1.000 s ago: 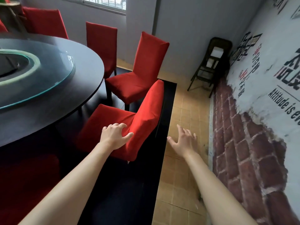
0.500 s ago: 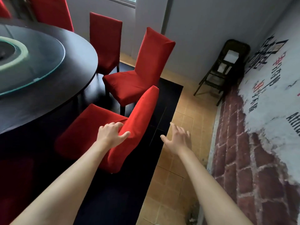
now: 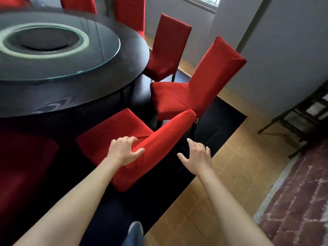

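Observation:
A red-covered chair [image 3: 124, 132] stands right in front of me, its seat toward the round black table [image 3: 74, 96]. My left hand [image 3: 124, 150] grips the top of the chair's backrest [image 3: 159, 148], fingers curled over the front and thumb on the back. My right hand [image 3: 197, 157] hovers just right of the backrest with its fingers spread, touching nothing.
A second red chair [image 3: 195, 91] stands close beyond the first, with more red chairs [image 3: 166, 47] around the table. A glass turntable [image 3: 58, 50] lies on the table. A dark folding chair [image 3: 305, 114] is by the right wall. A black rug [image 3: 213, 125] covers tan floor tiles.
The view swung left and nearer, bringing the table more into view. My left hand kept its grip on the backrest. My right hand moved closer to the backrest.

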Available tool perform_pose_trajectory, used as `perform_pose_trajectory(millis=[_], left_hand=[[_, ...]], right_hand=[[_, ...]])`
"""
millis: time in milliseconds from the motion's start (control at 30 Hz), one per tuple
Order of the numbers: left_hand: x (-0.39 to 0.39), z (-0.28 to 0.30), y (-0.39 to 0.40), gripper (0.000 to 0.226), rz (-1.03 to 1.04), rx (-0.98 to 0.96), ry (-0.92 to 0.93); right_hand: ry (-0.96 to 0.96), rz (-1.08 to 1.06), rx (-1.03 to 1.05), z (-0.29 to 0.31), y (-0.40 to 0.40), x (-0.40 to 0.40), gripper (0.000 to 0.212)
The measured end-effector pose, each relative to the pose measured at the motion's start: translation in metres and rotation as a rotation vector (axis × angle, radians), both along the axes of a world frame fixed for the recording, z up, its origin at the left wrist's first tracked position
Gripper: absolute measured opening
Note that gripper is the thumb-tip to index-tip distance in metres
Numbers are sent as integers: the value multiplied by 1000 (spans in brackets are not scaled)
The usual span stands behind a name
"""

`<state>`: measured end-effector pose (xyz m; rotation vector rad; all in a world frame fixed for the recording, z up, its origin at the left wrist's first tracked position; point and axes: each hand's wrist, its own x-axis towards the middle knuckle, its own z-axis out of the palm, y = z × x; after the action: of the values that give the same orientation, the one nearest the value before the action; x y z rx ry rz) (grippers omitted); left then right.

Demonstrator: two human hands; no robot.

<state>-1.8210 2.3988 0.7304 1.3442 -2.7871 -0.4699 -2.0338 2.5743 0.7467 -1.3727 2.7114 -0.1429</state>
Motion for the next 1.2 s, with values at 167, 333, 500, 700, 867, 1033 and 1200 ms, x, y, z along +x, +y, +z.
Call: perform_pose_trajectory(millis=[167,333,500,700,867,1033,1200], left_hand=[[-30,-11,-10,61,107,92,53],[-56,-17,-24,59,189,115,92],[-65,-25,-19,60,343,131,124],[-69,-37,5,61,565,117,86],[-87,-46,32,63,701,99,30],[-96,-55,49,67,783,26,-119],[-98,-58,47,73,811,-36,-165]], right_hand=[[39,129,19,-1,-40,-37,77],[113,245,53,3,-75,-74,78],[116,393,100,-8,-102,-97,79],[99,636,121,-24,-135,-117,80],[97,808,134,-37,-150,-132,81],[52,884,142,-50,-157,-144,77],[80,895,144,-64,-162,-142,73]])
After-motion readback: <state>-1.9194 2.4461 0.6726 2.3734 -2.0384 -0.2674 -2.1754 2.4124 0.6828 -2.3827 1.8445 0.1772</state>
